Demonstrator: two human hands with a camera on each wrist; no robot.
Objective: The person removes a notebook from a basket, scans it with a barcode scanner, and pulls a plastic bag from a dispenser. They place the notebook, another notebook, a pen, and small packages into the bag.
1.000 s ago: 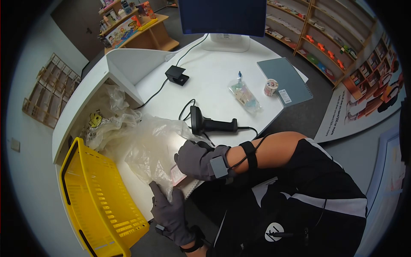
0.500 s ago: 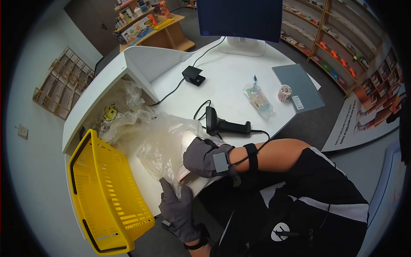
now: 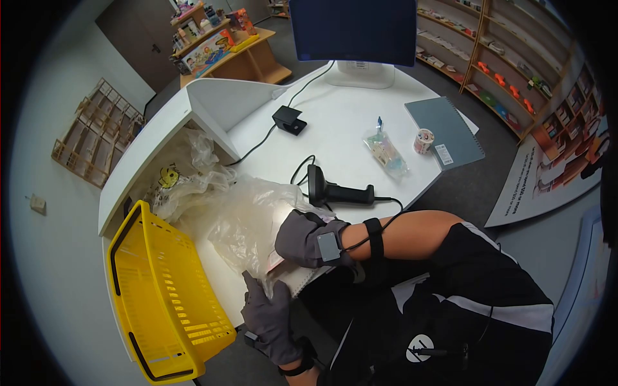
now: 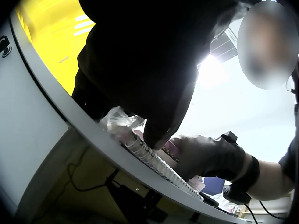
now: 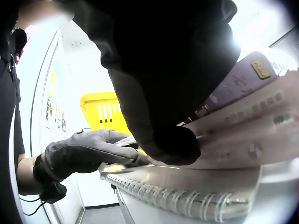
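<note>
My gloved right hand point(image 3: 301, 239) is at the front edge of the desk, gripping a pink printed packet point(image 5: 252, 135). Against the packet lies a lilac, rounded-corner item with a yellow label point(image 5: 240, 84). Below them, a spiral-bound notebook point(image 5: 187, 186) lies along the desk edge, its white coil facing out. A clear plastic bag point(image 3: 248, 222) spreads over the desk to the left of that hand. At the bag's near edge, my gloved left hand point(image 3: 269, 318) pinches the film between thumb and fingers, index finger fairly straight. Glove and bag partly hide the packet.
A yellow basket point(image 3: 151, 296) stands to the left. Behind the right hand lies a black barcode scanner point(image 3: 341, 193) with its cable. Farther back are a small black stand point(image 3: 290, 120), a clear pouch point(image 3: 385, 153), a tape roll point(image 3: 423, 141), a grey notebook point(image 3: 444, 132) and a monitor point(image 3: 354, 32).
The head view has swung, so the scene sits farther right than a second ago. Both hands keep nearly the same places at the bag and packet.
</note>
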